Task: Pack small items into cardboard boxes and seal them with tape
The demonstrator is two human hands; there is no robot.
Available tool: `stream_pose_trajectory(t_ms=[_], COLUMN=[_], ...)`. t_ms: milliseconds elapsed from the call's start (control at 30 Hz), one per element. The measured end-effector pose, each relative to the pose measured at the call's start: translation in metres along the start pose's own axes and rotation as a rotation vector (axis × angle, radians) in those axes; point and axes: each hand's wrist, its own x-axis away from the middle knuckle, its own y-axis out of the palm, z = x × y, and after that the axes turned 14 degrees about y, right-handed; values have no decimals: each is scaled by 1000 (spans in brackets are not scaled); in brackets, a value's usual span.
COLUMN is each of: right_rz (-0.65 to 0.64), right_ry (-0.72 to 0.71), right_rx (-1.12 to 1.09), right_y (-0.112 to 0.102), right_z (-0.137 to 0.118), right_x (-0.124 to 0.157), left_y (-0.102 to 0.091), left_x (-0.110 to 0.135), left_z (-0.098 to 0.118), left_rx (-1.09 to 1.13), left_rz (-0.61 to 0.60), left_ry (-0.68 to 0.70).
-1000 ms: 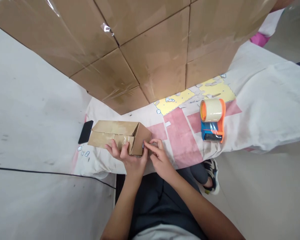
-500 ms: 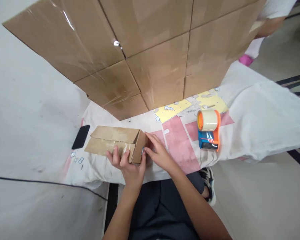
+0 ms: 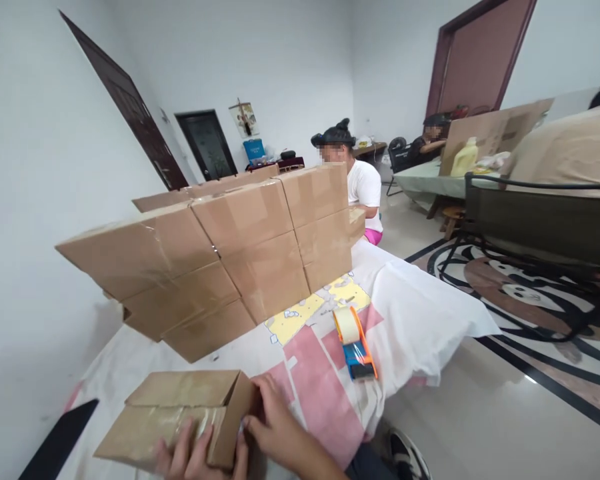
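Note:
A small brown cardboard box (image 3: 180, 417) lies on the cloth-covered table (image 3: 410, 313) at the bottom left. My left hand (image 3: 195, 457) grips its near side, fingers curled over the taped top. My right hand (image 3: 275, 423) presses against the box's right end flap, fingers bent on it. An orange and blue tape dispenser (image 3: 354, 341) with a roll of clear tape stands apart to the right of both hands.
A stack of taped cardboard boxes (image 3: 240, 247) rises behind the small box. A black phone (image 3: 57, 443) lies at the left. Behind the stack sits a person in a white shirt (image 3: 363, 190). A black metal-framed seat (image 3: 545, 220) and patterned rug are on the right.
The view has tilted up from the tabletop to the room. Both hands stay on the small box, now at the frame's bottom edge.

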Motion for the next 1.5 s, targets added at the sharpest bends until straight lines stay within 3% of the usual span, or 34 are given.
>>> stream_pose_trajectory(t_ms=[133, 267, 400, 533, 633, 733, 833, 933, 1033, 1200, 1333, 1500], right_rz=[64, 117, 257, 491, 668, 871, 1071, 1159, 1110, 990, 1121, 1203], right_ry=[-50, -118, -213, -339, -420, -413, -315, -237, -201, -188, -98, -18], right_rx=[13, 74, 172, 239, 231, 271, 385, 520, 569, 510, 505, 605], right_y=[5, -8, -46, -114, -184, -258, -321, -361, -382, -399, -401, -404], right_z=[-4, -21, -54, -93, -109, -97, -57, -11, 16, 26, 43, 59], right_x=[13, 36, 53, 66, 77, 88, 92, 82, 57, -4, -34, -36], left_y=[-4, -14, -21, -9, 21, 67, 122, 173, 208, 250, 289, 331], left_x=[-3, -33, -96, -180, -238, -275, -286, -275, -261, -267, -285, -304], left_z=[-9, 9, 48, 99, 147, 202, 251, 280, 286, 281, 281, 281], left_rx=[39, 163, 259, 417, 590, 803, 947, 967, 896, 753, 691, 689], left_rz=[21, 50, 56, 91, 91, -25, -233, -464, -586, -614, -626, -618], left_ry=[99, 115, 104, 200, 311, 384, 410, 376, 331, 205, 126, 16])
